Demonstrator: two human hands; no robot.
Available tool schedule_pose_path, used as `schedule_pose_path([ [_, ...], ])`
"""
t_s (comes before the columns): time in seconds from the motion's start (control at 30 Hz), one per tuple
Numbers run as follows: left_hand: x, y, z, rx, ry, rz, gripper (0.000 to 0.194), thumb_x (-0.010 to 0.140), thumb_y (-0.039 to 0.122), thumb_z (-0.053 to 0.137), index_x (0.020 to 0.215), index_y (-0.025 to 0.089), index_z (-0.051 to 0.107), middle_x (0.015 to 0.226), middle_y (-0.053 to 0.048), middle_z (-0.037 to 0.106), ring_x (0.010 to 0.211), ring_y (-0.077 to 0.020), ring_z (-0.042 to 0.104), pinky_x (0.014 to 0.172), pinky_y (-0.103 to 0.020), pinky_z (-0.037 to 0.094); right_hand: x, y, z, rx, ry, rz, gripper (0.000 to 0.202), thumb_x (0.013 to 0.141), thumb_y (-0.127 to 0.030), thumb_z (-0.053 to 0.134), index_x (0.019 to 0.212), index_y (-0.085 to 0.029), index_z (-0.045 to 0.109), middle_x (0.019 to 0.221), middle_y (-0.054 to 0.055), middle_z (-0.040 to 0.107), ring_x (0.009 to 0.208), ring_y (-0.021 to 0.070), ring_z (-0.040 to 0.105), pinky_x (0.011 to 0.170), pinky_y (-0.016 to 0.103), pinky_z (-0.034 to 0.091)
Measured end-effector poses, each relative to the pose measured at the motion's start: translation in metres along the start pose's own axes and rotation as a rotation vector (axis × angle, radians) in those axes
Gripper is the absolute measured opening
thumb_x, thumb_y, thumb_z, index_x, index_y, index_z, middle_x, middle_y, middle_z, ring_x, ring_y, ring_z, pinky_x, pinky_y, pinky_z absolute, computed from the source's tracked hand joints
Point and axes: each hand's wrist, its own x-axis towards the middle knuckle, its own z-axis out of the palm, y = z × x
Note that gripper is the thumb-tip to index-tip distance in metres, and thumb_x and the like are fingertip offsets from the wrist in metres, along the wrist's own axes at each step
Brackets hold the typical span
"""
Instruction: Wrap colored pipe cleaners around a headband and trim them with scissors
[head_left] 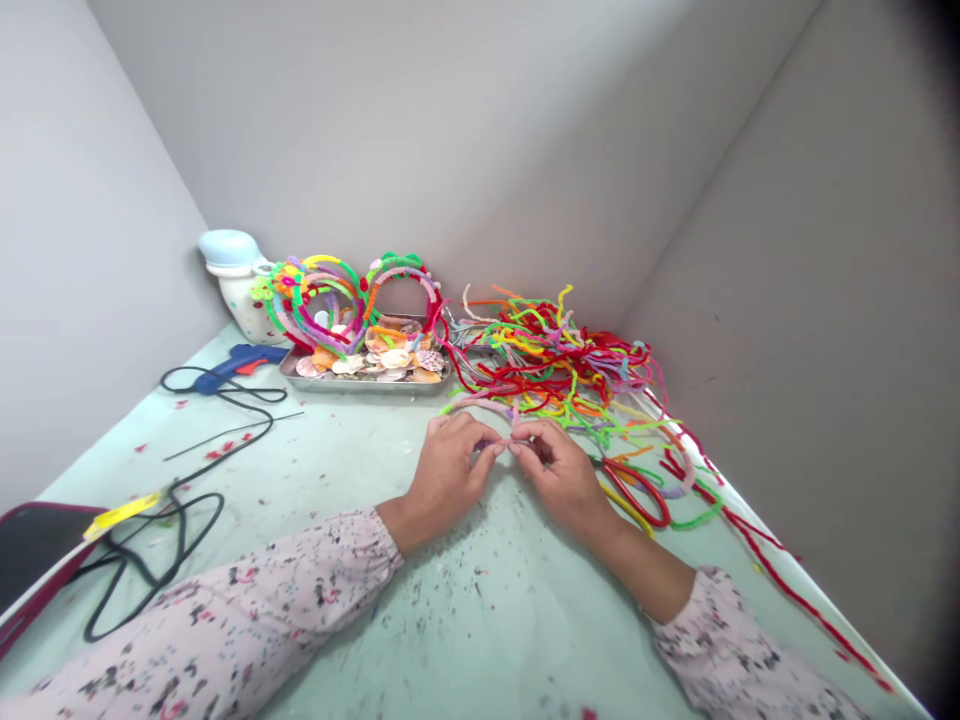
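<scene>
My left hand [454,467] and my right hand [559,470] meet over the middle of the table, thumbs and fingertips pinched close together. Between them they grip a pale pink and purple pipe cleaner [484,403], which curves up behind my left fingers toward a light green end. A short pink piece stands up just behind the fingertips. The part inside the pinch is mostly hidden. Right of my right hand lie red-handled scissors [637,490], their blades partly covered. Behind both hands is a tangled pile of colourful pipe cleaners [555,350].
A metal tray [360,383] holds shells and fuzzy headbands [322,300]. Left of it are a white jar [244,290] with a blue lid and a blue glue gun [225,370]. A black cable [180,540] loops across the left side near a dark device [45,555].
</scene>
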Motion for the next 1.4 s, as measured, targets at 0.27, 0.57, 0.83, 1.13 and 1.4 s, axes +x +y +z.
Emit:
schedule_pose_path([
  [0.27, 0.0002, -0.0003, -0.0001, -0.002, 0.005, 0.010, 0.009, 0.090, 0.024, 0.058, 0.087, 0.020, 0.065, 0.083, -0.002, 0.065, 0.084, -0.0185, 0.059, 0.084, -0.038, 0.038, -0.0004, -0.0022, -0.0006, 0.003, -0.004, 0.020, 0.011, 0.089, -0.031, 0.056, 0.094, -0.023, 0.061, 0.091, 0.002, 0.060, 0.069, 0.0146, 0.054, 0.066, 0.028, 0.045],
  [0.57, -0.0001, 0.0009, -0.0009, -0.004, 0.006, 0.016, 0.008, 0.089, 0.023, 0.058, 0.087, 0.021, 0.064, 0.085, -0.003, 0.066, 0.086, -0.0195, 0.059, 0.084, -0.038, 0.039, -0.0015, -0.0033, -0.0011, 0.007, 0.003, 0.047, 0.014, 0.088, -0.035, 0.055, 0.093, -0.023, 0.062, 0.089, 0.003, 0.061, 0.068, 0.0153, 0.054, 0.064, 0.028, 0.045],
  [0.83, 0.0003, 0.0010, -0.0004, -0.009, 0.010, 0.012, 0.008, 0.090, 0.024, 0.058, 0.086, 0.020, 0.064, 0.084, -0.002, 0.066, 0.085, -0.0190, 0.059, 0.083, -0.038, 0.039, -0.0023, -0.0012, 0.0005, 0.042, -0.009, 0.080, 0.015, 0.089, -0.035, 0.056, 0.095, -0.023, 0.060, 0.087, 0.002, 0.062, 0.066, 0.0149, 0.054, 0.062, 0.027, 0.045],
  [1.13, -0.0001, 0.0013, -0.0014, -0.011, 0.007, 0.021, 0.007, 0.089, 0.022, 0.058, 0.087, 0.020, 0.064, 0.084, -0.002, 0.066, 0.086, -0.0187, 0.059, 0.084, -0.037, 0.038, -0.0017, -0.0034, -0.0007, 0.018, -0.019, 0.070, 0.015, 0.090, -0.035, 0.054, 0.096, -0.023, 0.060, 0.090, 0.003, 0.061, 0.068, 0.0149, 0.054, 0.063, 0.027, 0.045],
  [1.4, -0.0011, 0.0014, -0.0009, -0.014, 0.009, 0.029, 0.007, 0.089, 0.022, 0.058, 0.087, 0.020, 0.064, 0.084, -0.002, 0.066, 0.086, -0.0196, 0.059, 0.084, -0.038, 0.038, -0.0018, -0.0068, -0.0033, 0.007, -0.036, 0.059, 0.013, 0.090, -0.033, 0.054, 0.092, -0.022, 0.060, 0.083, 0.001, 0.058, 0.067, 0.0143, 0.052, 0.062, 0.026, 0.043],
])
